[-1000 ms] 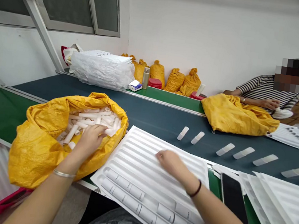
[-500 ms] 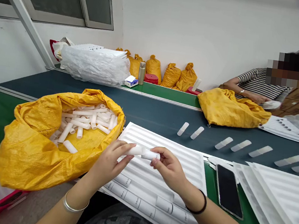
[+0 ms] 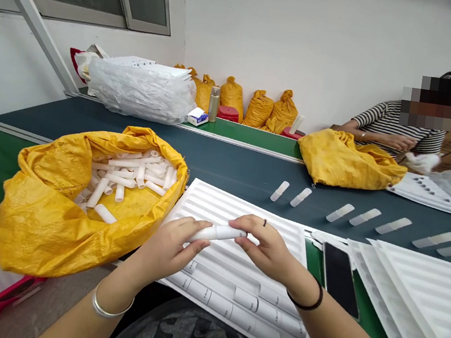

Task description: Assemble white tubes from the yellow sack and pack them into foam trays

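Observation:
My left hand (image 3: pixel 177 240) is closed on one end of a white tube (image 3: pixel 203 234). My right hand (image 3: pixel 261 244) pinches a white piece with small dark print (image 3: pixel 227 232), which lies end to end with the tube in one line. Both are held above a ribbed white tray (image 3: pixel 209 199), whose near rows hold several printed white cylinders (image 3: pixel 220 303). Left of my hands, an open yellow sack (image 3: pixel 53 246) contains many white tubes (image 3: pixel 122 172).
Several white tubes (image 3: pixel 340 212) stand on the dark belt (image 3: pixel 230 161). A phone (image 3: pixel 340 278) and stacked white trays (image 3: pixel 412 293) are at the right. Behind the belt, a person in a striped top (image 3: pixel 381 118) has both hands near a yellow sack (image 3: pixel 347 160).
The two white pieces, angled against each other before, now form a straight line. My right hand has turned slightly. The belt tubes shifted little, and the other person's hand has lifted off a white item.

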A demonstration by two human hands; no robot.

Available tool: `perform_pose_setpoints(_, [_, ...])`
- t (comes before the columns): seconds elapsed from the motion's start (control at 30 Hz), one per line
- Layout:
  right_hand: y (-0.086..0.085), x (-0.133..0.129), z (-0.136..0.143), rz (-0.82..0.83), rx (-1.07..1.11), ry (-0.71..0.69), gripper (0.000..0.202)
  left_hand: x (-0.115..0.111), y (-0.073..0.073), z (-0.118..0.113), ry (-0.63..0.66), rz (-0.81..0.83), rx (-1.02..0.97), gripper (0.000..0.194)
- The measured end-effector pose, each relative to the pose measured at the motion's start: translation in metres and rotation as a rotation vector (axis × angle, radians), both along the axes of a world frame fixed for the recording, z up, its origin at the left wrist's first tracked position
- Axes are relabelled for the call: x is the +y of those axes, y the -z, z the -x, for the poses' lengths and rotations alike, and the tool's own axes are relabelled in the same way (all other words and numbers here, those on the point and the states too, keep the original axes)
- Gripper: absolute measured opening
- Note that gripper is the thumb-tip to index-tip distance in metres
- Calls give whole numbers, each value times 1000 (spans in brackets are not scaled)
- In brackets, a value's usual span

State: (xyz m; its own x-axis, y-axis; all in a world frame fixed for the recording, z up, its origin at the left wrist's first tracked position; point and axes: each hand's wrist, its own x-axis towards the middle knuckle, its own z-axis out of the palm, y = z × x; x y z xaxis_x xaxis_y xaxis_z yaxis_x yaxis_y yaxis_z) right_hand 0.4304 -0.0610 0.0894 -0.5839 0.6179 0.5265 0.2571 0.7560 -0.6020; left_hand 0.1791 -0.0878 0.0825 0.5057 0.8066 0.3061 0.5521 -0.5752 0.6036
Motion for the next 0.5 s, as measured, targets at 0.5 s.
perform_pose_setpoints(0.5, [19,0,8,724,255,29,30,-2,6,-3,-54,-566,153,41])
